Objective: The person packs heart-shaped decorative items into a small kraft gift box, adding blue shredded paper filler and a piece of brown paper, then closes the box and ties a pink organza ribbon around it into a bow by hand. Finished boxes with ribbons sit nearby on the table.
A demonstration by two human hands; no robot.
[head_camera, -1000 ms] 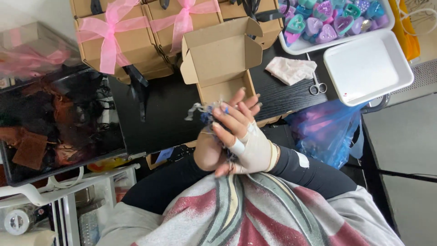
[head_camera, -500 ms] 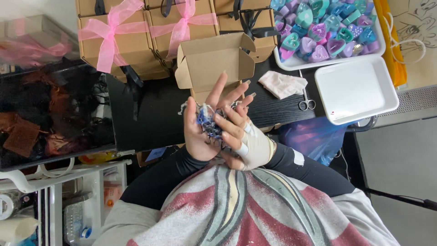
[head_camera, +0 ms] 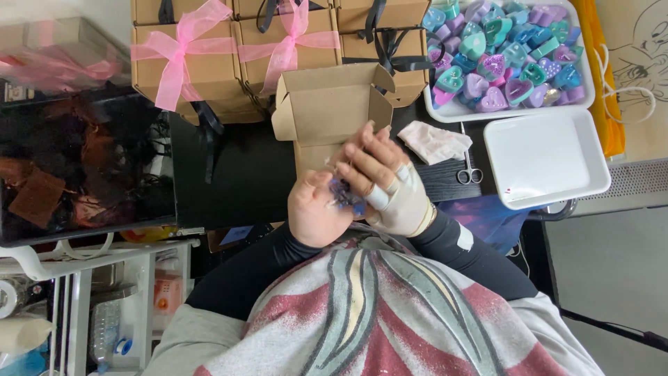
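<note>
Cupping a small purple crinkly-wrapped piece (head_camera: 344, 195) loosely, the left hand (head_camera: 316, 212) supports while the bandaged right hand (head_camera: 386, 184) pinches it; probably light, slippery, best held by the edges.

The right hand (head_camera: 386, 184) wears a white wrap over the palm and wrist. One finger next to the wrap has white tape around it. A thin pale band sits at the wrist, just behind the wrap. Both arms have long black sleeves. The right sleeve has a small white patch a little way back from the hand. The left hand (head_camera: 316, 212) is bare. Behind the hands, a soft cloth shows grey, red and white stripes.
</note>
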